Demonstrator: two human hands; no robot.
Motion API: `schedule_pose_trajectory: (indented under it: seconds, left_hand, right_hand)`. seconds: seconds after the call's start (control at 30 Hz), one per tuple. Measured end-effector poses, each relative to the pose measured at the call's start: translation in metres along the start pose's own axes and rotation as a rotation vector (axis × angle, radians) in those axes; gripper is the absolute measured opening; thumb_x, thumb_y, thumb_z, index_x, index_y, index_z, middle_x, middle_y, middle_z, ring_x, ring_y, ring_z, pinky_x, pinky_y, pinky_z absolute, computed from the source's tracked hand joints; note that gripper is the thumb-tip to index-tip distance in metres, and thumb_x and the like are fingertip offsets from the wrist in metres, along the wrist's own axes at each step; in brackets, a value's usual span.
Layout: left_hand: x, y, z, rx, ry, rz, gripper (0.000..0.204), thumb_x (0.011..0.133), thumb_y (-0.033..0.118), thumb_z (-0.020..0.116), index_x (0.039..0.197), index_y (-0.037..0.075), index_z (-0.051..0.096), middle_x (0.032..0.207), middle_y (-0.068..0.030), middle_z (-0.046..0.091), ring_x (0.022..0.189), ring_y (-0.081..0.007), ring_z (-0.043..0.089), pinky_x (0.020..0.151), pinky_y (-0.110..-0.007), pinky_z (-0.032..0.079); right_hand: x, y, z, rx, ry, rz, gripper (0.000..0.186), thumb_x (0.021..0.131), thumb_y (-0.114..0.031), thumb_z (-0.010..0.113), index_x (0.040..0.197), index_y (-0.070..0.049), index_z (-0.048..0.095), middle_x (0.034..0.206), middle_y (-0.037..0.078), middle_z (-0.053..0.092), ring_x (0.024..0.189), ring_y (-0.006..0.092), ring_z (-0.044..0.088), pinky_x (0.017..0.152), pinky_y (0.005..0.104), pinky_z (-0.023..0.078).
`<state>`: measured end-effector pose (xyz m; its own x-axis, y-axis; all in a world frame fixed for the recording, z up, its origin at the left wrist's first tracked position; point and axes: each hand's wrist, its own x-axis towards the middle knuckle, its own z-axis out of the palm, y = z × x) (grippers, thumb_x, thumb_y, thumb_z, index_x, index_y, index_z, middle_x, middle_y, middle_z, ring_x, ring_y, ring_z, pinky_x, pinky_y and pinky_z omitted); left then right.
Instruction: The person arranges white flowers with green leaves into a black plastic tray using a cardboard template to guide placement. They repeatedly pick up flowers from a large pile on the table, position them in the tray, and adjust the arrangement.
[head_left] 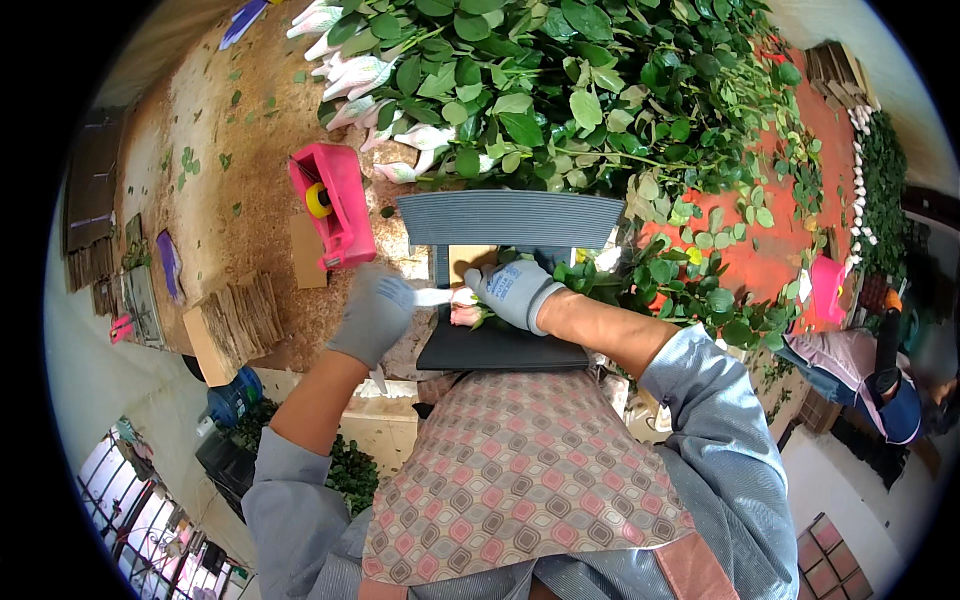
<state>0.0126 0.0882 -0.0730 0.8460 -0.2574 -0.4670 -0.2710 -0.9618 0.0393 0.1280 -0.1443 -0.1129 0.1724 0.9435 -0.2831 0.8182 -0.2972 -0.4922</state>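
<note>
A pale pink rose (467,311) lies over the dark stand (508,352) in front of me, its bloom pointing left. My right hand (515,292), in a grey-white glove, is closed around it just behind the bloom. To the left, my gloved left hand (376,312) is closed. A narrow white piece (432,297) reaches from its fingers toward the bloom; its kind is unclear. Another white tip (378,380) hangs below that hand. Beyond the left hand stands a pink tape dispenser (345,210) with a yellow core.
Leafy rose stems (560,90) pile up at the far side, several blooms wrapped in white sleeves (355,76). The stand's ribbed upper bar (512,218) crosses before them. Cardboard pieces (240,320) stack at left. Another person (860,370) works at far right near a second pink dispenser (828,288).
</note>
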Motion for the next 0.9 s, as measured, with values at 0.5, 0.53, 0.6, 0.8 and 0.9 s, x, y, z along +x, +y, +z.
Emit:
schedule_pose_trajectory:
  seconds: [0.5, 0.53, 0.6, 0.8, 0.9]
  left_hand:
    - [-0.006, 0.053, -0.068, -0.786, -0.313, 0.249, 0.082, 0.087, 0.052, 0.070, 0.148, 0.004, 0.043, 0.144, -0.0276, 0.050, 0.124, -0.0402, 0.057, 0.104, -0.043, 0.047]
    - [-0.006, 0.053, -0.055, -0.795, -0.245, 0.282, 0.081, 0.086, 0.051, 0.071, 0.147, 0.004, 0.044, 0.144, -0.0265, 0.050, 0.123, -0.0397, 0.058, 0.104, -0.044, 0.047]
    - [-0.006, 0.053, -0.051, -0.766, -0.253, 0.289, 0.080, 0.086, 0.048, 0.071, 0.147, 0.004, 0.045, 0.145, -0.0262, 0.050, 0.123, -0.0395, 0.058, 0.104, -0.043, 0.047]
    - [-0.004, 0.056, -0.065, -0.717, -0.341, 0.276, 0.081, 0.085, 0.047, 0.071, 0.148, 0.005, 0.043, 0.148, -0.0257, 0.047, 0.122, -0.0392, 0.059, 0.105, -0.042, 0.047]
    - [-0.006, 0.058, -0.066, -0.767, -0.307, 0.273, 0.089, 0.084, 0.050, 0.071, 0.152, 0.006, 0.036, 0.155, -0.0253, 0.037, 0.123, -0.0400, 0.058, 0.106, -0.043, 0.046]
  right_hand:
    - [-0.001, -0.019, -0.021, -0.142, -0.144, -0.025, 0.024, 0.093, -0.013, 0.052, 0.114, -0.002, 0.059, 0.097, 0.015, 0.071, 0.085, 0.0323, 0.072, 0.066, 0.0439, 0.055]
    - [-0.002, -0.017, -0.017, -0.147, -0.112, -0.036, 0.024, 0.093, -0.015, 0.052, 0.113, -0.002, 0.060, 0.094, 0.014, 0.072, 0.084, 0.0324, 0.072, 0.066, 0.0443, 0.055]
    - [-0.006, -0.017, -0.018, -0.156, -0.022, -0.062, 0.024, 0.093, -0.016, 0.052, 0.111, -0.003, 0.060, 0.092, 0.013, 0.073, 0.083, 0.0326, 0.072, 0.067, 0.0447, 0.055]
    - [-0.008, -0.021, -0.031, -0.113, -0.182, 0.008, 0.023, 0.097, -0.017, 0.049, 0.112, -0.006, 0.061, 0.097, 0.014, 0.073, 0.088, 0.0325, 0.072, 0.071, 0.0447, 0.056]
    - [-0.005, -0.019, -0.029, -0.077, -0.181, 0.000, 0.026, 0.097, -0.015, 0.049, 0.119, -0.006, 0.060, 0.098, 0.014, 0.072, 0.088, 0.0338, 0.072, 0.071, 0.0447, 0.056]
